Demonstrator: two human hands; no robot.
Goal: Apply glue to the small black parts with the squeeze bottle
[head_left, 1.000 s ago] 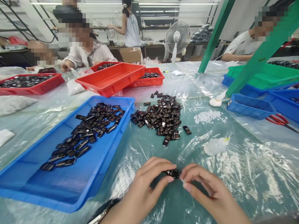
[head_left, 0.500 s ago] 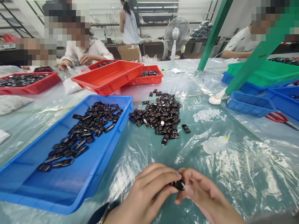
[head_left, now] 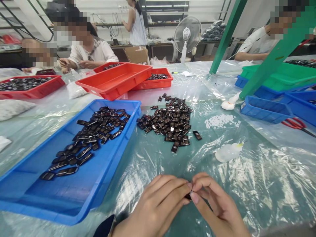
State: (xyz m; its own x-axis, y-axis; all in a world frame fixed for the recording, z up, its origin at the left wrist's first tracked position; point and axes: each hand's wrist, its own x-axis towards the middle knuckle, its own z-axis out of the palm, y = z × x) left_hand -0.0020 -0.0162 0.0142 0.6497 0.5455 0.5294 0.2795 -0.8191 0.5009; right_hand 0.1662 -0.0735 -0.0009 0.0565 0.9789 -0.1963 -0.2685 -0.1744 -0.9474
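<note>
My left hand (head_left: 160,200) is closed around a small glossy black toy car body (head_left: 188,196), mostly hidden behind the fingers. My right hand (head_left: 212,200) meets it from the other side, thumb and forefinger pinched at the car's end. A tiny whitish bit shows at those fingertips; whether it is a separate piece I cannot tell. Ahead of my hands lies a pile of similar black car bodies (head_left: 170,120) on the plastic-covered table. To the right are a scatter of small white pieces (head_left: 222,121) and a translucent squeeze bottle (head_left: 228,152) with a yellowish tip, lying on its side.
A large blue tray (head_left: 59,209) at left holds more black car bodies. Red trays (head_left: 113,82) stand behind it. On the right are a green post (head_left: 266,65), a small blue bin (head_left: 266,110) and red-handled pliers (head_left: 295,123). Co-workers sit across the table.
My right fingers have closed in on the car's end, and the car has turned so less of it shows. Piles and trays stay in place.
</note>
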